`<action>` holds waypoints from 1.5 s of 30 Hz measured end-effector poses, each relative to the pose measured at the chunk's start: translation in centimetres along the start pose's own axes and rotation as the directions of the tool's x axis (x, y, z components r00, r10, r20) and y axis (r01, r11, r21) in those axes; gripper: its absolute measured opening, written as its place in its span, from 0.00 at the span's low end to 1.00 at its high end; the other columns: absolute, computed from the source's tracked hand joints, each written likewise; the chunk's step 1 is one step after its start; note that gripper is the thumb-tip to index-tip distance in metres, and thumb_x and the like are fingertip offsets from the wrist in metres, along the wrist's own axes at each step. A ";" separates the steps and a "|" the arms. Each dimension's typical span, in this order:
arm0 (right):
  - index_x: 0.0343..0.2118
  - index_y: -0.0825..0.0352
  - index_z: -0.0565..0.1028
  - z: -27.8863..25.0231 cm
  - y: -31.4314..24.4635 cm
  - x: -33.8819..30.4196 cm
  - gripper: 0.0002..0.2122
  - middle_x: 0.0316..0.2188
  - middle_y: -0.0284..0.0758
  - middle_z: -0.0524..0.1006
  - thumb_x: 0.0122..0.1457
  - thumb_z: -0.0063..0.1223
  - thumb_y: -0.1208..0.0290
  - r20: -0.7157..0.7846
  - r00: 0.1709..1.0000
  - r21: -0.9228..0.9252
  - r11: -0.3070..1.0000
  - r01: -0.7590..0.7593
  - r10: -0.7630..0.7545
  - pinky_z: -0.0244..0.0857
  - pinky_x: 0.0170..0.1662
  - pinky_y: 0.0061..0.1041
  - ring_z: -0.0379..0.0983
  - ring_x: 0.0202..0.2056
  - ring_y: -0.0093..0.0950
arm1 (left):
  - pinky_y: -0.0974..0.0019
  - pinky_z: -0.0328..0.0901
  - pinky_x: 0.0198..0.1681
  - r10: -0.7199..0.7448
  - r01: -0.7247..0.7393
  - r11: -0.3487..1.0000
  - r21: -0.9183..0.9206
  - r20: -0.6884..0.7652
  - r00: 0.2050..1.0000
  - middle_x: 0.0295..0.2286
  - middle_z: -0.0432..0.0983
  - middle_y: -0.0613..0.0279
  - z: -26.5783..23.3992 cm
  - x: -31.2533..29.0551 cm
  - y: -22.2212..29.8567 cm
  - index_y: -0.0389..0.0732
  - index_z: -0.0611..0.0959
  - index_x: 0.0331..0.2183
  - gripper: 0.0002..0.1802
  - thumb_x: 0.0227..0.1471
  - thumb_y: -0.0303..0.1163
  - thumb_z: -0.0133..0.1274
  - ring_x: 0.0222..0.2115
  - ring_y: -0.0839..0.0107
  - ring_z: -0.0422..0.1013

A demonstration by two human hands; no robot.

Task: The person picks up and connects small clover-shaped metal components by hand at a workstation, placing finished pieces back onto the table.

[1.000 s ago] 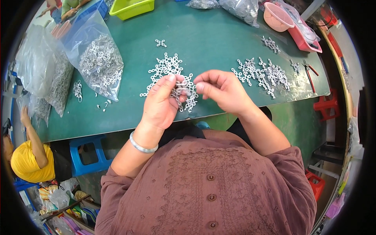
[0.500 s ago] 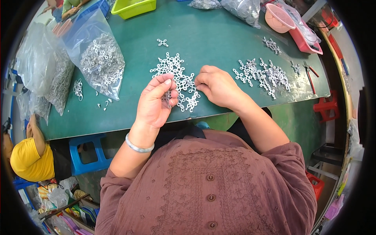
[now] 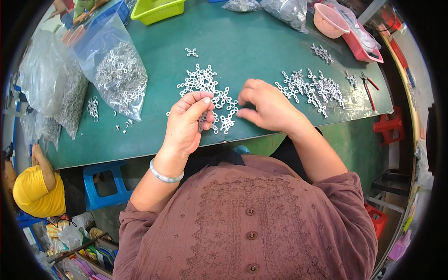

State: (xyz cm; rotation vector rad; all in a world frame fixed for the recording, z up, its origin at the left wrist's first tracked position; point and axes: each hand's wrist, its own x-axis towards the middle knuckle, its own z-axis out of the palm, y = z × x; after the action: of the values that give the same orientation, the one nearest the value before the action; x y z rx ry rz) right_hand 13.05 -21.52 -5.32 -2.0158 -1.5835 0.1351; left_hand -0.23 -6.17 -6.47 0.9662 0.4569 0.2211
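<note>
Over the near edge of the green table, my left hand [image 3: 186, 122] is closed on several small grey cross-shaped metal pieces, partly hidden behind its fingers. My right hand [image 3: 270, 106] is just to the right, thumb and forefinger apart, with nothing visible between them. A loose pile of silvery cross-shaped pieces with looped ends [image 3: 199, 77] spreads beyond and between the hands. Nearest my right fingertips lie a few more such pieces [image 3: 227, 122]. One single cross-shaped piece [image 3: 191, 52] sits farther back, apart from the pile.
Rightward lie a second group of metal pieces [image 3: 319, 88] and red-handled pliers [image 3: 369, 91]. Clear bags of metal parts [image 3: 119, 74] stand on the left. Toward the back are a lime-green basket [image 3: 157, 10] and a pink bowl [image 3: 329, 21]. A person in yellow [image 3: 39, 191] is at far left.
My right hand has drawn slightly right, away from the pile, and its thumb and forefinger have spread. My left hand stays nearly in place, still gripping the pieces.
</note>
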 end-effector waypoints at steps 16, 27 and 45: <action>0.20 0.68 0.70 0.5 0.4 -0.6 0.04 0.22 0.37 0.68 0.43 0.50 0.74 -0.149 0.984 -0.013 0.995 -0.100 0.097 0.61 0.32 0.32 0.66 0.29 0.37 | 0.79 0.57 0.18 -0.009 0.010 0.991 0.134 -0.002 1.000 0.23 0.69 0.66 0.8 0.1 0.2 0.37 0.74 0.35 0.09 0.49 0.28 0.46 0.19 0.81 0.65; 0.20 0.67 0.71 2.1 1.0 -0.4 0.05 0.24 0.37 0.68 0.43 0.52 0.72 -0.219 0.952 -0.144 0.957 -0.250 0.216 0.61 0.33 0.31 0.66 0.31 0.35 | 0.79 0.58 0.18 -0.008 0.008 0.992 0.122 -0.002 1.000 0.23 0.70 0.65 0.7 0.0 0.1 0.37 0.74 0.34 0.09 0.48 0.27 0.47 0.18 0.80 0.65; 0.22 0.69 0.69 1.1 -2.0 -0.8 0.03 0.21 0.36 0.70 0.44 0.52 0.78 -0.263 0.942 0.395 0.914 -0.091 0.208 0.62 0.25 0.22 0.69 0.22 0.28 | 0.78 0.57 0.18 0.032 -0.031 0.995 0.094 -0.007 0.999 0.21 0.70 0.67 1.7 0.1 -0.1 0.39 0.76 0.32 0.08 0.50 0.31 0.48 0.18 0.80 0.64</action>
State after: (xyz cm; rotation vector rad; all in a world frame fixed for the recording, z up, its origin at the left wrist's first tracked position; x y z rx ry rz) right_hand 10.62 -21.58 -5.51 -1.7544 -1.1125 0.1702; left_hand 0.67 -7.41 -5.72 1.0656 0.4629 0.2340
